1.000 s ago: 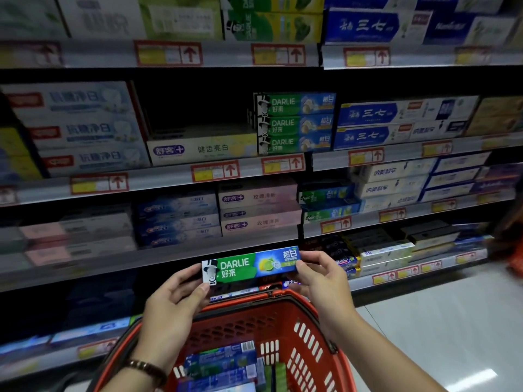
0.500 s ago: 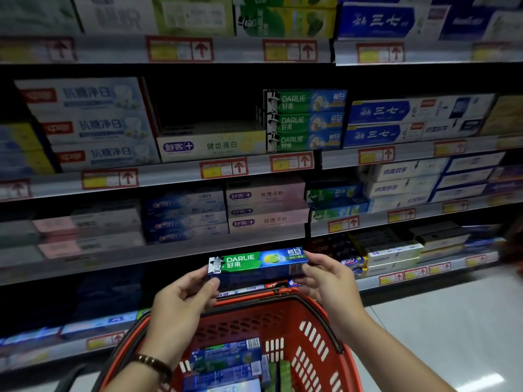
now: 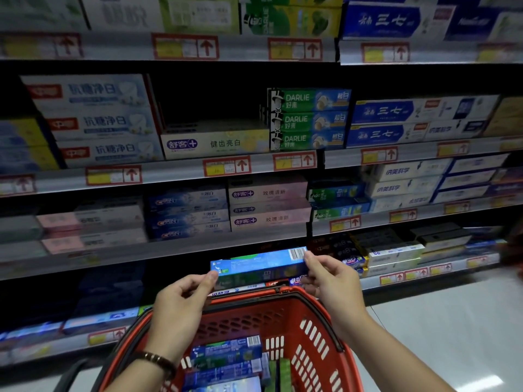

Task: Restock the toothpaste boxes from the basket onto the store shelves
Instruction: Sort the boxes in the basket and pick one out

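A: Where is the toothpaste box (image 3: 259,264), and who has it?

B: Both hands have it. The left hand (image 3: 181,306) pinches its left end between thumb and fingertips. The right hand (image 3: 334,284) pinches the right end, beside the barcode. The box hangs just above the far rim of the basket (image 3: 240,321) and seems apart from it.

A: How does it lie?

B: Its long axis goes from left to right, with the right end a little higher. The barcode side is turned up toward the camera.

A: And the place for it?

B: I judge it is the DARLIE stack (image 3: 308,120), far and above, slightly to the right of the box. Those boxes also lie left to right, so the axis needs no large turn. Only the printed front must come to face outward.

A: Which hand is nearer?

B: The right one. Both forearms reach over the basket, where more boxes (image 3: 226,355) lie.
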A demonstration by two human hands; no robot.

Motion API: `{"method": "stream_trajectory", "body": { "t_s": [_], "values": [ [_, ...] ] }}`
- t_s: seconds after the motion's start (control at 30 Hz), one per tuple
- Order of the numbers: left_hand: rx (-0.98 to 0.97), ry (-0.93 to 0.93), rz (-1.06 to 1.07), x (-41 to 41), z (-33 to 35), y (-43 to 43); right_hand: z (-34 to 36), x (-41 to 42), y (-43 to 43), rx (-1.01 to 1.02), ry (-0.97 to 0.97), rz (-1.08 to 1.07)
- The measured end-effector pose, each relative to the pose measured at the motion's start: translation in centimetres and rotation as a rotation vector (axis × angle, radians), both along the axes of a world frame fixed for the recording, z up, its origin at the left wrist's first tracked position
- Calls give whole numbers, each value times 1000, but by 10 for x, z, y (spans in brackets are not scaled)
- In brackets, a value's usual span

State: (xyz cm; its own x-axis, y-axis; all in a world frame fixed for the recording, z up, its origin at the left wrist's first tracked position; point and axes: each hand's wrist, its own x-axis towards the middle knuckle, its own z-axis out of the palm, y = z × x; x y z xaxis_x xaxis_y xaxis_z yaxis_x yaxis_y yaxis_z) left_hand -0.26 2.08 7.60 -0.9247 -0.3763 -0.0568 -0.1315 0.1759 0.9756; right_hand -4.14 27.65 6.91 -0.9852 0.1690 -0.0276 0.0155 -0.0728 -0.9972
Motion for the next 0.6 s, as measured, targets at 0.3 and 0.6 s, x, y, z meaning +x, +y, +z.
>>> {"method": "stream_trajectory", "body": {
  "t_s": [0.3, 0.6],
  "values": [
    [89, -44, 32, 3, 5, 7, -3, -5, -1, -73, -67, -8],
    [-36, 4, -33, 7, 7, 12, -4, -7, 3, -59, -28, -86]
  ]
}}
